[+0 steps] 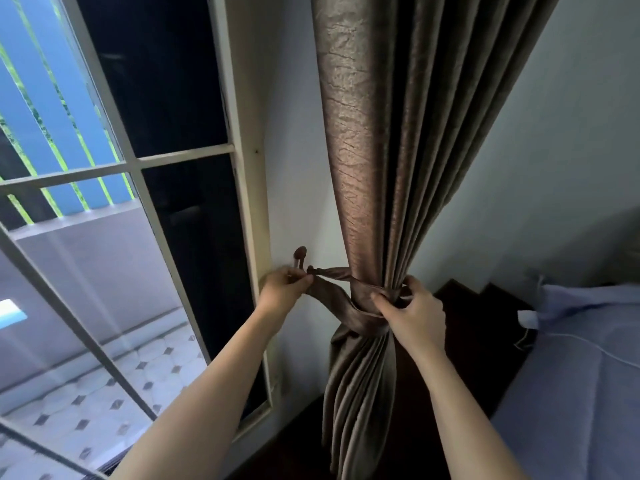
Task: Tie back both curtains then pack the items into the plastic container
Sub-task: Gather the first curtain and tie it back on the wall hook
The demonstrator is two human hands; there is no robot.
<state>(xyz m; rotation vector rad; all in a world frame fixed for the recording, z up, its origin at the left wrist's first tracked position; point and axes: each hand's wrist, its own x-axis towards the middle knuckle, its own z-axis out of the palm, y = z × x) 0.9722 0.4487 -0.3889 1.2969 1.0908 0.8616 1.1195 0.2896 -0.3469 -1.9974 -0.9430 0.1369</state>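
Spanning left grip (pixel 282 289), right grip (pixel 412 313): tieback (pixel 337 299)

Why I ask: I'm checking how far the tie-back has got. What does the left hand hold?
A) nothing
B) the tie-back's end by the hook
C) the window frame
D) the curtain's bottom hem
B: the left hand pinches the end of the tie-back just below the hook, while the right hand grips the band around the curtain.
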